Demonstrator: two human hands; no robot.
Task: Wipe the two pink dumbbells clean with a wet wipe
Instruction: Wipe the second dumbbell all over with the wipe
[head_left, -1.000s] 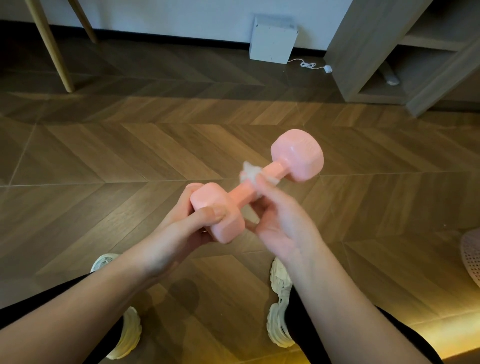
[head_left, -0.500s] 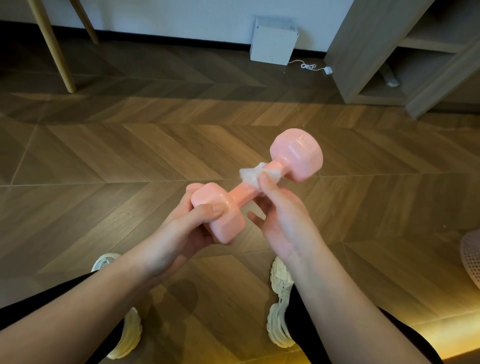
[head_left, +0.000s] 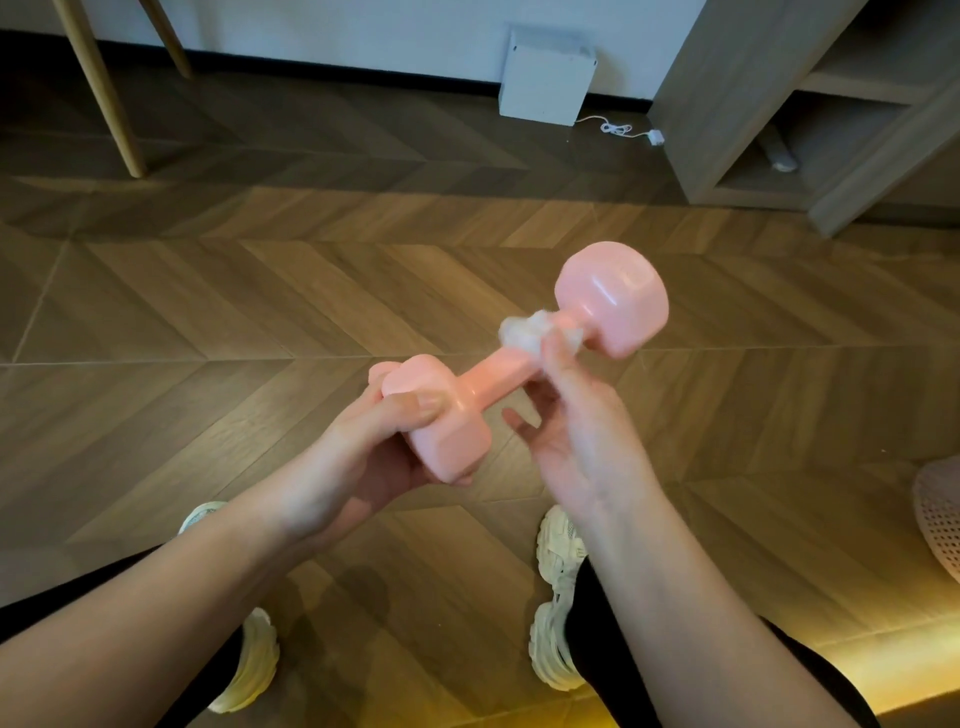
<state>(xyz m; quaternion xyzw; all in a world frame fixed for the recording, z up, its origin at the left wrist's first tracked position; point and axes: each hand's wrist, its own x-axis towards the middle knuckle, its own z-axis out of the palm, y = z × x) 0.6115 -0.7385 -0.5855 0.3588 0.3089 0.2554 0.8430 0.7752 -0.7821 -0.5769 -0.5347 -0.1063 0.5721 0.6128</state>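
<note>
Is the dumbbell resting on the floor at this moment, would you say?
No, the left hand holds the dumbbell up while the right hand presses the wipe on it.

In view are 1 pink dumbbell (head_left: 498, 370), 1 crumpled white wipe (head_left: 524, 332) under the right hand's fingertips (head_left: 551, 347), 2 hands, 2 pale sneakers, 1 white box (head_left: 545, 83) and 2 wooden legs.

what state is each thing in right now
dumbbell: held up off the floor, tilted, far end higher
wipe: bunched, pressed on the bar by the far head
left hand: gripping the near head
right hand: pinching the wipe
shelf unit: open-fronted
</note>
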